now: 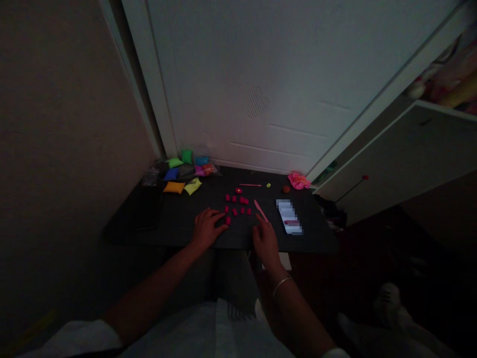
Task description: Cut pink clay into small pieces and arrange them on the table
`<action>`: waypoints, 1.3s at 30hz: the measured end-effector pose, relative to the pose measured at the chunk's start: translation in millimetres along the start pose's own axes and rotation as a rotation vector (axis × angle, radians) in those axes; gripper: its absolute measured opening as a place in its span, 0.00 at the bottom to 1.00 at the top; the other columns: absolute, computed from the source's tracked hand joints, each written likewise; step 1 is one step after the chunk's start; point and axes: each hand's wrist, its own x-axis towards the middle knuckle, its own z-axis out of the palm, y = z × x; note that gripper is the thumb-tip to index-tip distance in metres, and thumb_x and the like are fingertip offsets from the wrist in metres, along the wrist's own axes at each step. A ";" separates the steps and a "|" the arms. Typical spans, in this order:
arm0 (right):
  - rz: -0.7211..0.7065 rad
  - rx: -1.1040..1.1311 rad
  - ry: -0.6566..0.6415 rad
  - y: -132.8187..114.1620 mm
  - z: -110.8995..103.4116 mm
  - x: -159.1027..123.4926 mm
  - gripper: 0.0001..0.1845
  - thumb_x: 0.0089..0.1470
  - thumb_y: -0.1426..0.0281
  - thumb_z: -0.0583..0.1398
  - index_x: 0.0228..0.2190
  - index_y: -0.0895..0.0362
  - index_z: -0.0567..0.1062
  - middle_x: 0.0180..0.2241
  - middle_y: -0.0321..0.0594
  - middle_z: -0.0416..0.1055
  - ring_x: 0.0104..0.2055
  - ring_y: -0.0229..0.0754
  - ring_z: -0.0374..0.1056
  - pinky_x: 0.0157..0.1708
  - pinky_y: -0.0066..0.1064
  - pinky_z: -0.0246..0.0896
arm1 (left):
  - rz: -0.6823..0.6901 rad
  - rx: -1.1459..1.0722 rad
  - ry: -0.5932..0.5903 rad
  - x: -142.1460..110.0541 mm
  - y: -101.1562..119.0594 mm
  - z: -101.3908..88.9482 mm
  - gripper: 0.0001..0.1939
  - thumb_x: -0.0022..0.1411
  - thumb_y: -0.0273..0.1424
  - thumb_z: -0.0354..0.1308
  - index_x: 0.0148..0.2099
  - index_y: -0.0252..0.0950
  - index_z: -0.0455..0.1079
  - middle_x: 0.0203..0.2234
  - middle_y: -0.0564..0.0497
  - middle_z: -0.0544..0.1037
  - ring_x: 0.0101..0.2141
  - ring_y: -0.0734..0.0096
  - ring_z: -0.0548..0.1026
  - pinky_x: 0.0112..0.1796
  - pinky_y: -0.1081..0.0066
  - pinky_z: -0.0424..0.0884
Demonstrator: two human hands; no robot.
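Observation:
My left hand [208, 227] rests on the dark tabletop with its fingers apart. Its thumb and index fingertips lie close on either side of a small red clay piece [228, 220]; whether they press on it cannot be made out. Several similar red clay pieces [234, 212] stand in loose rows to the right. Above them is a red clay piece with a pale centre [238, 190]. My right hand [267, 243] is low over the table's front edge, index finger stretched out and the others loosely bent. A pink plastic knife [260, 209] lies just beyond it, its lower end by the knuckles.
The dark table [179, 219] stands against a white panel. A phone [289, 217] lies on the right. Behind are a thin pink stick [250, 185], a brown ball [285, 189] and a pink ruffled item [298, 180]. Coloured clay packets [174, 187] sit at left.

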 end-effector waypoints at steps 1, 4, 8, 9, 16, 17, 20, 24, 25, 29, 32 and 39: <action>0.012 0.004 0.000 3.2 -2.8 -1.9 0.22 0.53 0.70 0.48 0.50 0.60 0.63 0.38 0.46 0.65 0.41 0.43 0.61 0.43 0.37 0.57 | -0.007 -0.006 -0.013 -0.3 -0.2 -1.5 0.19 0.52 0.40 0.56 0.47 0.43 0.68 0.46 0.49 0.71 0.52 0.55 0.61 0.50 0.55 0.56; 0.044 0.002 -0.003 8.0 -8.3 -5.9 0.21 0.53 0.69 0.49 0.48 0.61 0.65 0.37 0.46 0.66 0.40 0.43 0.63 0.41 0.36 0.58 | -0.004 -0.020 -0.064 -1.2 -3.8 -7.2 0.21 0.53 0.40 0.56 0.50 0.42 0.66 0.48 0.48 0.70 0.53 0.54 0.60 0.50 0.55 0.56; 0.032 0.018 -0.012 7.0 -7.2 -1.0 0.20 0.52 0.69 0.50 0.47 0.61 0.66 0.38 0.46 0.67 0.40 0.43 0.64 0.42 0.36 0.59 | 0.022 0.007 -0.128 -0.2 -14.0 -15.3 0.27 0.52 0.41 0.57 0.53 0.36 0.63 0.52 0.43 0.66 0.54 0.52 0.58 0.51 0.54 0.55; 0.029 0.025 -0.014 6.3 -5.7 2.3 0.20 0.52 0.69 0.50 0.47 0.61 0.66 0.38 0.46 0.68 0.40 0.43 0.64 0.42 0.36 0.59 | 0.033 0.019 -0.147 0.7 -16.8 -17.0 0.29 0.51 0.41 0.57 0.54 0.35 0.61 0.53 0.42 0.65 0.55 0.51 0.57 0.51 0.54 0.54; -0.056 -0.004 -0.002 -0.3 10.1 30.6 0.19 0.49 0.73 0.51 0.45 0.59 0.67 0.44 0.46 0.67 0.47 0.44 0.62 0.48 0.38 0.56 | 0.151 0.015 -0.227 13.5 -30.1 -17.0 0.38 0.49 0.45 0.57 0.59 0.33 0.53 0.56 0.41 0.60 0.56 0.51 0.55 0.52 0.53 0.53; -0.078 -0.022 0.001 -1.7 12.7 33.5 0.20 0.49 0.74 0.51 0.45 0.59 0.68 0.44 0.46 0.67 0.48 0.45 0.61 0.49 0.39 0.55 | 0.165 0.007 -0.229 16.1 -30.5 -15.5 0.38 0.49 0.45 0.57 0.59 0.33 0.53 0.56 0.41 0.60 0.56 0.51 0.55 0.52 0.53 0.53; -0.100 -0.058 -0.011 -6.3 20.6 40.1 0.20 0.49 0.76 0.50 0.45 0.60 0.68 0.45 0.47 0.67 0.49 0.44 0.60 0.50 0.38 0.54 | 0.198 -0.017 -0.236 23.9 -28.2 -11.4 0.41 0.47 0.46 0.58 0.59 0.34 0.52 0.55 0.40 0.60 0.56 0.51 0.55 0.52 0.54 0.52; -0.066 -0.102 -0.047 -10.9 30.6 45.4 0.21 0.49 0.76 0.50 0.47 0.63 0.66 0.46 0.51 0.66 0.51 0.46 0.59 0.50 0.39 0.54 | 0.229 -0.061 -0.245 32.3 -21.3 -8.2 0.40 0.46 0.44 0.60 0.59 0.35 0.53 0.54 0.41 0.63 0.55 0.52 0.57 0.52 0.56 0.51; -0.064 -0.103 -0.055 -11.7 32.6 46.3 0.22 0.50 0.76 0.50 0.48 0.63 0.66 0.46 0.51 0.65 0.51 0.47 0.59 0.49 0.40 0.54 | 0.233 -0.078 -0.245 33.9 -19.9 -7.4 0.40 0.46 0.44 0.61 0.58 0.35 0.54 0.54 0.42 0.64 0.55 0.53 0.57 0.52 0.56 0.51; -0.110 -0.025 -0.113 -15.0 37.0 46.3 0.21 0.51 0.74 0.50 0.48 0.61 0.65 0.46 0.48 0.66 0.49 0.45 0.61 0.49 0.39 0.56 | 0.220 -0.190 -0.239 38.2 -17.4 -2.7 0.36 0.48 0.41 0.60 0.58 0.39 0.54 0.50 0.46 0.69 0.53 0.59 0.60 0.53 0.57 0.48; -0.188 0.030 -0.183 -15.7 36.9 43.0 0.22 0.50 0.73 0.52 0.49 0.59 0.64 0.46 0.45 0.66 0.49 0.43 0.60 0.49 0.38 0.56 | 0.192 -0.285 -0.258 39.5 -17.0 -1.0 0.34 0.51 0.41 0.57 0.58 0.41 0.52 0.47 0.49 0.72 0.51 0.64 0.63 0.54 0.57 0.46; -0.189 -0.011 -0.133 -7.4 31.8 40.3 0.33 0.50 0.63 0.55 0.56 0.54 0.52 0.57 0.47 0.51 0.60 0.47 0.45 0.55 0.44 0.47 | 0.222 -0.197 -0.281 43.3 -23.7 -10.4 0.42 0.46 0.43 0.60 0.60 0.38 0.48 0.55 0.43 0.61 0.55 0.58 0.58 0.53 0.57 0.48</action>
